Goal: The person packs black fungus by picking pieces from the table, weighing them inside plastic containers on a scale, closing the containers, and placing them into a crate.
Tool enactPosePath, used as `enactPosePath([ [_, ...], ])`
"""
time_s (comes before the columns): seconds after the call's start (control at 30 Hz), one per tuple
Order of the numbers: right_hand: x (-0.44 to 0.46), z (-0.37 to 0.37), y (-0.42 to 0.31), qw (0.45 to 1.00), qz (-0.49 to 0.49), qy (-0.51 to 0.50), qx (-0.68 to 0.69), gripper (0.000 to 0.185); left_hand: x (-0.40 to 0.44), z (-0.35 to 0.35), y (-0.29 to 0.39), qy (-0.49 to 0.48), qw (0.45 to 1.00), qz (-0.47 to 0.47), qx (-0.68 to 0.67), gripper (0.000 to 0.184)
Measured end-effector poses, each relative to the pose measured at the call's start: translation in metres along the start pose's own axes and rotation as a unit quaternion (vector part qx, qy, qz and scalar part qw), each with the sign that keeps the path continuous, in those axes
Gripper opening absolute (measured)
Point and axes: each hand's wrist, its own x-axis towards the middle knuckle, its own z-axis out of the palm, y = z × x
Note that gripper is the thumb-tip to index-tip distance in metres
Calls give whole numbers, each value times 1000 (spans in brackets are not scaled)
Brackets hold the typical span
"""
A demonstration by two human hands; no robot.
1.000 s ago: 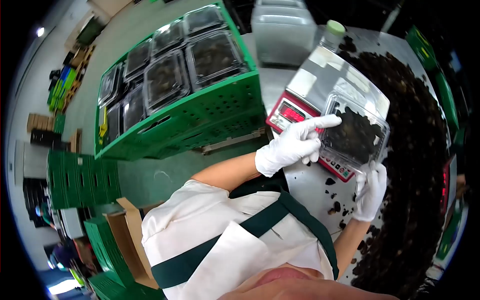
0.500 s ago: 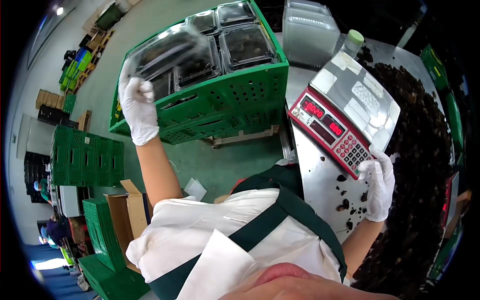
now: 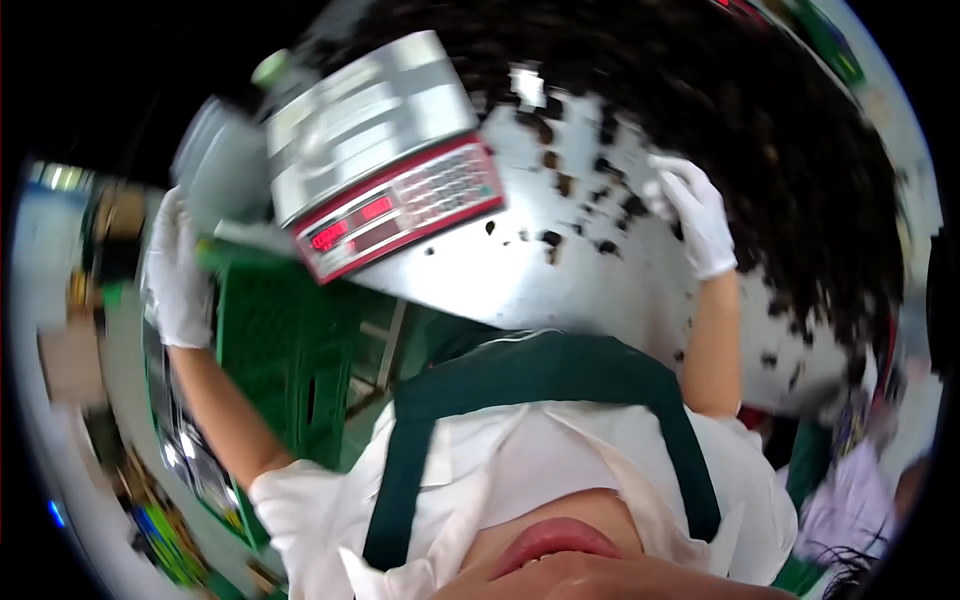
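My left hand (image 3: 178,275), in a white glove, is raised at the left with its fingers stretched out beside a stack of clear plastic boxes (image 3: 222,165). Blur hides whether it touches them. To the right of that stack stands a red and silver digital scale (image 3: 385,165), its bare weighing plate smeared by motion. Above the metal table, my gloved right hand (image 3: 695,215) is loosely bent with fingers apart, and nothing shows in it. Closest to it are loose dark brown pieces (image 3: 608,247) and the large heap of the same pieces (image 3: 790,170).
A green crate (image 3: 265,350) with clear-lidded boxes stands beside the metal table (image 3: 470,285), below my left forearm. A bottle with a pale green cap (image 3: 270,68) is behind the scale. At the lower right there is light purple cloth (image 3: 850,510).
My view has swung right toward the table. My left hand has let go of the clear box at the crate and come to the box stack. My right hand has left the scale's side.
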Motion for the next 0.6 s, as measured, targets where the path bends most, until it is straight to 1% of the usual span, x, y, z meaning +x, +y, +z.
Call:
enactPosePath([
  [0.03,-8,-12,9,1000,-7,24,-14,30,36,0,-16,-44,987,37,152,45],
  [0.07,-21,-22,12,998,10,56,-20,28,75,-7,-36,-74,946,80,304,47],
  [0.1,-32,-33,25,995,13,88,-35,27,117,-18,-85,-74,894,174,407,47],
  [0.13,-39,-41,39,992,14,115,-50,26,140,-14,-91,-118,904,47,408,50],
  [0.17,-50,-48,50,990,19,134,-43,26,190,-41,-180,-138,908,140,371,43],
  [0.2,-64,-55,58,985,54,157,-44,25,191,-31,-174,-145,938,52,311,36],
  [0.23,-74,-59,63,979,89,176,-47,24,182,-17,-141,-165,909,29,383,31],
  [0.27,-78,-61,67,977,95,184,-45,24,184,-15,-137,-173,907,36,383,31],
  [0.33,-82,-59,71,973,123,193,-42,25,179,-14,-136,-122,915,52,381,29],
  [0.37,-73,-58,70,976,117,172,-66,30,176,-14,-129,-90,912,79,392,28],
  [0.4,-62,-54,64,976,75,159,-128,32,173,-16,-121,-57,908,103,401,29],
  [0.43,-46,-45,53,971,29,142,-189,34,175,-20,-115,-72,903,85,414,29],
  [0.47,-25,-36,51,975,-40,118,-186,37,180,-26,-111,-87,897,67,428,29],
  [0.5,-3,-28,47,960,-102,92,-243,35,182,-32,-111,-92,918,60,380,31],
  [0.53,13,-16,31,947,-123,61,-290,34,182,-31,-103,-35,933,80,348,29],
  [0.57,37,-9,34,922,-172,37,-344,34,174,-24,-81,-11,950,89,299,27],
  [0.6,61,-1,39,892,-208,32,-400,39,157,-11,-51,12,963,99,249,26],
])
